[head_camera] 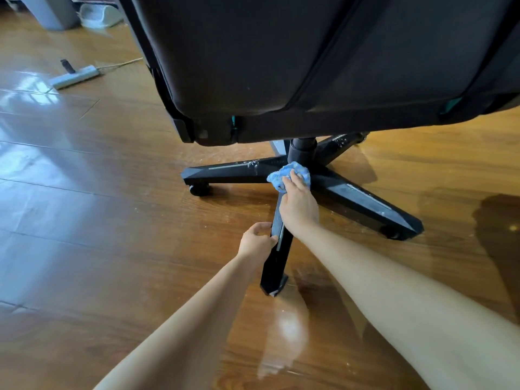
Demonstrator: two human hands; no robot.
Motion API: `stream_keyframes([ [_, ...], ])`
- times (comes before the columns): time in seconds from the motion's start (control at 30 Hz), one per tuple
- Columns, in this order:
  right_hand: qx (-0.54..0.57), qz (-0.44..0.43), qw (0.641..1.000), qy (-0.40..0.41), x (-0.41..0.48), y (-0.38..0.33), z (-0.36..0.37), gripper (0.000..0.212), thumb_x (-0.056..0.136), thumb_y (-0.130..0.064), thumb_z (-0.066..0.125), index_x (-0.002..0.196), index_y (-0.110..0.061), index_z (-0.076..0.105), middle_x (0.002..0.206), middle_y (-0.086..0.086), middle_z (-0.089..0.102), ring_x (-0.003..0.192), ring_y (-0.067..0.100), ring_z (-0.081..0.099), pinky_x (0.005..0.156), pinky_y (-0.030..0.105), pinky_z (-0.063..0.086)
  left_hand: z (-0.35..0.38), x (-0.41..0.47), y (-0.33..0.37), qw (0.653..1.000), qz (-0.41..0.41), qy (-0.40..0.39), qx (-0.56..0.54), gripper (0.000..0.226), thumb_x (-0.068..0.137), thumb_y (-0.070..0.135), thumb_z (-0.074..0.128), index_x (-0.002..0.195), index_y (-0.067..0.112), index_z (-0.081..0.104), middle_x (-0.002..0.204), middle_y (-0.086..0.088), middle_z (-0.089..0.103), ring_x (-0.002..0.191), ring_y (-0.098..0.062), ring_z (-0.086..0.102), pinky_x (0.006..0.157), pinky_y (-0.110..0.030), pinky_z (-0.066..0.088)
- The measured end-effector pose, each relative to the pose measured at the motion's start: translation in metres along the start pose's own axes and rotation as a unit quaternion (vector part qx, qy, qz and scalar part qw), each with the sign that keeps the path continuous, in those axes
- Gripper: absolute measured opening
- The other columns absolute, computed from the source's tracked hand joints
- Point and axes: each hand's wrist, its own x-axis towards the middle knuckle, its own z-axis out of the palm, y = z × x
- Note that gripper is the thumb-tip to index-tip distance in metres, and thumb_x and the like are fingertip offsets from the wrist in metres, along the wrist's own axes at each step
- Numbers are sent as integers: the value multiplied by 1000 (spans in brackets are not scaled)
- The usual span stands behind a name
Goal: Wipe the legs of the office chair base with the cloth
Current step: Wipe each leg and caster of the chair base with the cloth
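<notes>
A black office chair stands on a wooden floor, its star-shaped base [363, 201] spreading from a central column [302, 153]. The near leg [277, 257] points toward me. My left hand [257, 242] grips that leg from its left side, about halfway along. My right hand [298, 205] presses a crumpled blue cloth [287, 173] on the leg's inner end, close to the hub. The left leg [225, 171] carries white dusty specks near the hub. The right leg [365, 204] looks smeared and dusty. Two far legs are mostly hidden behind the column and under the seat.
The dark seat [309, 66] overhangs the base and hides its rear. A white power strip [74, 77] with a plug and cord lies on the glossy wooden floor [98, 220] at far left. A grey bin and a white item stand at the top left.
</notes>
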Motion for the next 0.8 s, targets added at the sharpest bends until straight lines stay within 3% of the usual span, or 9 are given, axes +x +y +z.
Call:
stream_keyframes([
  [0.2,15,-16,1000,-2,-44,11,6,54,102,-7,44,156,-17,40,168,-4,25,152,16,29,112,38,45,14,0,6,994,48,43,85,50,96,29,67,144,29,55,125,2,71,99,-21,74,86,-45,65],
  [0.33,4,-29,999,-33,0,15,-3,55,104,-6,40,158,-18,36,169,-5,20,156,11,12,123,32,27,14,6,9,988,54,40,142,58,98,40,71,150,27,49,137,2,65,91,-15,65,68,-30,54],
  [0.47,-20,-12,999,-42,35,12,-19,58,101,-6,47,156,-22,39,167,-7,27,153,10,22,121,33,30,13,4,9,986,45,43,156,60,98,42,72,151,29,48,138,1,66,92,-17,68,68,-30,54],
  [0.53,-18,-16,999,-45,23,9,-17,65,100,0,46,159,-22,32,169,-7,19,156,10,13,123,34,29,12,1,9,983,43,41,172,62,98,44,70,154,31,46,140,0,65,90,-16,68,66,-29,55],
  [0.67,-52,-31,998,-35,-16,8,-7,66,102,-2,46,161,-18,24,171,-3,12,157,14,4,125,33,24,10,0,9,977,44,22,209,64,101,43,67,158,31,42,145,1,64,112,-23,70,82,-34,60],
  [0.73,-54,-32,998,-30,-23,9,-6,65,100,-4,49,160,-17,27,170,-2,16,157,14,9,125,32,24,9,-1,10,976,41,17,215,64,101,42,66,159,31,41,142,1,66,110,-22,72,87,-38,63],
  [0.8,-59,-43,997,-38,-22,10,-9,64,100,-2,48,160,-16,30,170,-2,18,157,13,10,125,32,23,8,-1,8,977,36,16,211,64,101,42,66,160,33,40,140,1,67,101,-19,71,83,-36,63],
])
